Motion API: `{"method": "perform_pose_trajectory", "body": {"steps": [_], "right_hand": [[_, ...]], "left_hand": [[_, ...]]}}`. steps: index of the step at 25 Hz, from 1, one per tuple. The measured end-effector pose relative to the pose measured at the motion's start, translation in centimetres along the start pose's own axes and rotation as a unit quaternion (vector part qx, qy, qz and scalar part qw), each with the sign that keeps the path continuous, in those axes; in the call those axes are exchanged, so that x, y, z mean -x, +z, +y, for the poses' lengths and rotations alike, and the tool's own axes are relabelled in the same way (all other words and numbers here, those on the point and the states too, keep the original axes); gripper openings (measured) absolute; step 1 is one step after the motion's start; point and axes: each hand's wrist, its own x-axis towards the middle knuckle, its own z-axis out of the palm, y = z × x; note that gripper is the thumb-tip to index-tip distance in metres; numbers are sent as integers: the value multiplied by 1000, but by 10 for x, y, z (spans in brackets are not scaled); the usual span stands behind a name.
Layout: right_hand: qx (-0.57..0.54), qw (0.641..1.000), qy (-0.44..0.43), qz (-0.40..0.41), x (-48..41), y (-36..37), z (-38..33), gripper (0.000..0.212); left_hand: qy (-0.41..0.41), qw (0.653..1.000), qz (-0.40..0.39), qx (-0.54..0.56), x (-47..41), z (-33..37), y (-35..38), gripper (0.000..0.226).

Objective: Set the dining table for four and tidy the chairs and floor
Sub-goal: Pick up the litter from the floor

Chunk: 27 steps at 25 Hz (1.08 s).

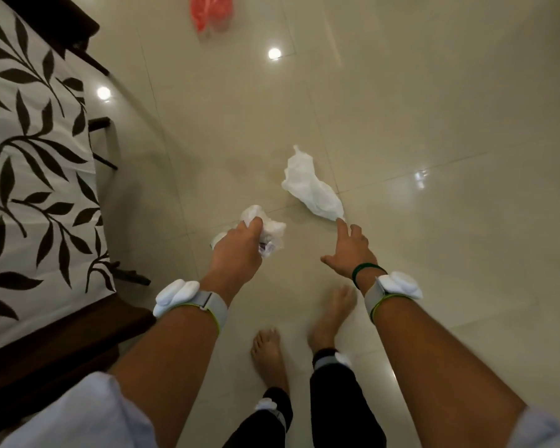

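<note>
Dim, ceiling-light glare on floor [401,92], soft blur

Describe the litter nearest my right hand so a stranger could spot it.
Right of the leaf-patterned tablecloth, on the cream floor tiles, a long white plastic bag lies just beyond the right hand. The red bag lies farther off, and the left hand grips the crumpled white wad; this one is white, stretched out and unheld.

Top edge cuts off the blurred red bag [210,14].

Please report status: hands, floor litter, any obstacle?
Left hand grips crumpled white litter. Right hand open, index finger at white bag on floor. Red bag lies farther ahead. Nothing blocks the reach.
</note>
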Motion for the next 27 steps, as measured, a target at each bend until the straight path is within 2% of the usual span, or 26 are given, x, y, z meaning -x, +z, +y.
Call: {"method": "perform_pose_trajectory", "body": {"steps": [6,10,12,13,15,17,18,21,24,27], "right_hand": [[75,997,-33,10,-174,33,-27,107],[104,992,-58,41,-276,71,-41,124],[132,986,-77,68,-309,81,-42,125],[142,984,-84,64,-315,81,-41,115],[148,982,-112,30,-328,75,-42,70],[139,981,-135,9,-323,54,-44,29],[144,979,-145,12,-314,38,-45,20],[121,982,-145,15,-279,-29,-61,17],[93,987,-128,24,-270,-126,-97,18],[-28,988,-142,55,-271,-236,-159,14]], "left_hand": [[-46,999,-8,22,-109,-34,65,37],[-80,994,-17,71,-145,-69,139,29],[-75,993,-34,79,-153,-77,164,31],[-73,994,-40,76,-155,-78,171,32],[-91,992,-52,70,-161,-79,174,34],[-105,989,-62,79,-165,-68,154,31],[-101,989,-67,84,-167,-60,138,30],[-68,991,-92,76,-182,-32,73,33],[-40,996,-63,52,-227,-4,-22,42],[-18,999,-20,48,-279,18,-127,43]]}}
